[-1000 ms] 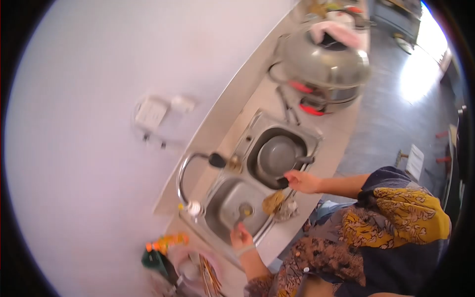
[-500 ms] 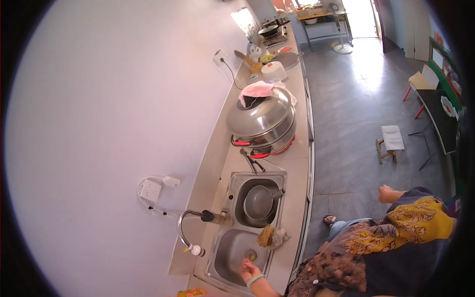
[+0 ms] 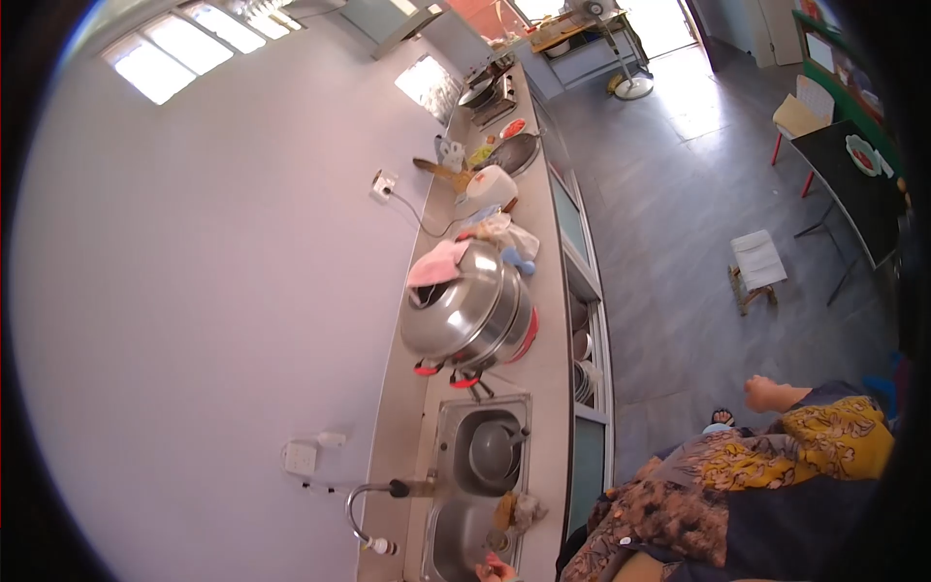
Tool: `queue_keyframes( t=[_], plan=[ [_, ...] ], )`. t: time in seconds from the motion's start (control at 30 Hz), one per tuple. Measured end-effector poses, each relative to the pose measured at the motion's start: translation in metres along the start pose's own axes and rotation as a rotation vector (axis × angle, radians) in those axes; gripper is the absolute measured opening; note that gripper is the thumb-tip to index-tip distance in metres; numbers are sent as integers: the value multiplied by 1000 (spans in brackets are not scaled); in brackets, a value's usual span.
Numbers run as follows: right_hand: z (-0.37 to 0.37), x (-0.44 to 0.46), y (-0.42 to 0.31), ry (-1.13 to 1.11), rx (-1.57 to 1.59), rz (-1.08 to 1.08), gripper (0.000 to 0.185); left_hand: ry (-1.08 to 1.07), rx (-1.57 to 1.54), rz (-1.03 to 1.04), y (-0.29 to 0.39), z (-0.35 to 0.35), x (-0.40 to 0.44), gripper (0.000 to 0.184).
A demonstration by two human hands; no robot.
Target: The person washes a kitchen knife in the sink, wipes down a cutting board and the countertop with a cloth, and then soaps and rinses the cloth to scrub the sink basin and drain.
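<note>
My left hand [image 3: 496,569] is at the bottom edge of the view, over the near end of the sink basin [image 3: 448,543]. Its fingers look apart, nothing shows in them, and the rest of it is cut off. Close by, a brown and clear plastic bag [image 3: 519,512] lies on the divider and rim of the double sink. A curved faucet [image 3: 361,514] arches over the near basin. The far basin holds a grey pan [image 3: 493,452]. Away from the counter, my right hand [image 3: 769,394] hangs over the floor with its fingers curled in, holding nothing visible.
A large steel steamer pot [image 3: 465,315] with a pink cloth [image 3: 438,264] stands beyond the sink. Farther along are a white container [image 3: 493,187], a dark round lid [image 3: 514,153] and a stove [image 3: 497,105]. A low stool [image 3: 758,262] and black table [image 3: 844,194] stand to the right.
The view has tilted and shifted, bringing windows and open cabinet shelves into sight. My left hand sits lower in the frame, mostly cut off. My visible foot appears farther right.
</note>
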State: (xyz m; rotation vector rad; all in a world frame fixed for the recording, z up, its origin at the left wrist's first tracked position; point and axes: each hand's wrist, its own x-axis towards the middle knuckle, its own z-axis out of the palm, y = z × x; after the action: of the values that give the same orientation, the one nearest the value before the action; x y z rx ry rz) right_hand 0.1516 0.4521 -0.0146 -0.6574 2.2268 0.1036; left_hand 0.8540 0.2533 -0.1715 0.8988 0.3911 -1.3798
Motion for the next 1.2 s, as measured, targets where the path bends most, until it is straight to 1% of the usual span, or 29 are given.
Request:
queue_keyframes(
  t=[0.07, 0.17, 0.27, 0.37, 0.47, 0.57, 0.67, 0.73, 0.83, 0.87, 0.93, 0.97, 1.03, 1.1, 1.13, 1.17, 1.2],
  plan=[
    [-27, 15, 27, -12, 16, 0, 44, -4, 88, 14, -42, 30, -23, 41],
    [-91, 22, 59, -16, 14, 93, 44, -7, 262, 20, -105, 96, -67, 39],
    [-112, 100, 128, 1, -56, 104, 41, -31, 497, 27, -156, 154, -113, 37],
    [-118, 166, 192, 228, 180, 99, 31, -57, 741, 5, -197, 205, -155, 35],
    [-114, 215, 235, 386, 240, 97, 27, -99, 956, -24, -236, 244, -191, 32],
    [-113, 246, 258, 238, 160, 133, 22, -117, 1153, -57, -269, 272, -222, 30],
    [-86, 277, 281, 192, 182, 116, 23, -133, 1335, -100, -297, 289, -250, 28],
    [-135, 229, 232, 46, 139, 186, 24, -161, 1438, -134, -314, 302, -258, 27],
    [-165, 238, 207, -78, 2, 149, 27, -251, 1575, -179, -346, 335, -256, 25],
    [-169, 247, 201, -73, 17, 138, 28, -304, 1616, -170, -362, 345, -245, 25],
    [-194, 260, 184, -56, 46, 131, 31, -438, 1689, -144, -405, 389, -220, 24],
    [-201, 265, 173, -13, 77, 118, 32, -509, 1723, -115, -429, 414, -205, 25],
    [-233, 288, 157, 91, 125, 95, 34, -704, 1795, -253, -468, 447, -133, 47],
    [-241, 308, 151, 191, 243, 72, 34, -805, 1865, -161, -529, 522, -145, 49],
    [-257, 319, 150, 256, 301, 59, 34, -936, 1843, -121, -556, 541, -130, 47],
    [-271, 326, 152, 276, 361, 107, 33, -1065, 1819, -78, -585, 558, -111, 45],
    [-282, 333, 153, 291, 424, 156, 32, -1145, 1864, 12, -615, 579, -102, 43]
  ],
)
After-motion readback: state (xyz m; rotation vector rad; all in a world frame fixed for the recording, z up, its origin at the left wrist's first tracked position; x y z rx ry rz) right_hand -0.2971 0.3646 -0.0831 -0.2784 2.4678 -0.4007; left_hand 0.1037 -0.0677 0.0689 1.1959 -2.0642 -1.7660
